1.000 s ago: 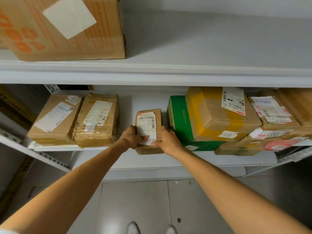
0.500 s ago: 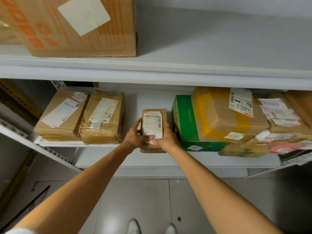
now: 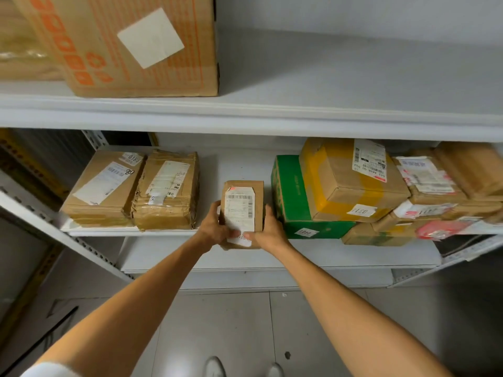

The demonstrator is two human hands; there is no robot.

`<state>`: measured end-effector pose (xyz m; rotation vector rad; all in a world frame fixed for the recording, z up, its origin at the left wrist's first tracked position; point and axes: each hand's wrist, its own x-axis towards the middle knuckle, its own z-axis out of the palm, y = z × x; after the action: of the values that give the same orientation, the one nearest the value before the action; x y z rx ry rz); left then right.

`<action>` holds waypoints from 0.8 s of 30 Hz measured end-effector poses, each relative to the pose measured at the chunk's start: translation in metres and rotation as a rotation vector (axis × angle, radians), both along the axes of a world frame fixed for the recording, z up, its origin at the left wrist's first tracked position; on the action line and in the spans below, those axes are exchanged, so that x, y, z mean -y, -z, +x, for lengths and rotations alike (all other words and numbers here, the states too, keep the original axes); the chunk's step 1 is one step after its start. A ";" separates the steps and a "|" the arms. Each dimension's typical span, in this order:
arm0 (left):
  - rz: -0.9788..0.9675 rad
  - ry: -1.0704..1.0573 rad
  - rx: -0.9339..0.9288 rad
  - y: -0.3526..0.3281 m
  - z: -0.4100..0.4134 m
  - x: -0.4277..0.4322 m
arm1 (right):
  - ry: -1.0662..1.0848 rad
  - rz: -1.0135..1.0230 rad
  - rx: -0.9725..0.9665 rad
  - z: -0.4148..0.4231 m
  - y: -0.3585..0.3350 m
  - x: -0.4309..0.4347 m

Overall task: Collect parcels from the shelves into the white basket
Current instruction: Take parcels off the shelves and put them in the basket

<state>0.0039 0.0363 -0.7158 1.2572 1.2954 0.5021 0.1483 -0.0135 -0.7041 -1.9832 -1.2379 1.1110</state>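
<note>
- Parcel (image 3: 243, 210), small and labelled, at the front edge of the middle shelf (image 3: 109, 231), between a taped brown box (image 3: 166, 191) and a green box (image 3: 288, 191).
- Left hand (image 3: 215, 227) and right hand (image 3: 268, 227) grip its opposite sides.
- Step: pickup. The next move calls for lifting it clear toward the basket, which is not in view.

Both grips on one small parcel, arms stretched fwd.
L grip (image 3: 215, 227) clasped on L side of small parcel (image 3: 243, 205), fingers curled round edge, thumb across lower front; R grip (image 3: 268, 229) mirrored on R side, fingers up along edge, thumb close to L thumb at lower front. Wrists near each other, approx level. Forearms bare, extended & converging from lower corners of view; bit of white sleeve (image 3: 46, 370) at L upper arm.
</note>
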 end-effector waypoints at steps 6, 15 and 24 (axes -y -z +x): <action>0.076 0.019 -0.059 0.005 -0.007 0.034 | 0.002 -0.001 -0.073 0.000 0.014 0.030; 0.039 0.071 -0.063 0.025 -0.021 0.082 | 0.135 0.006 -0.153 -0.009 0.044 0.091; 0.036 0.365 -0.083 0.030 0.042 0.109 | 0.396 0.002 -0.197 0.039 0.057 0.155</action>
<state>0.0459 -0.0726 -0.7461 1.5180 1.0942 0.2144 0.1869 -0.1685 -0.7611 -1.9509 -0.7051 1.0681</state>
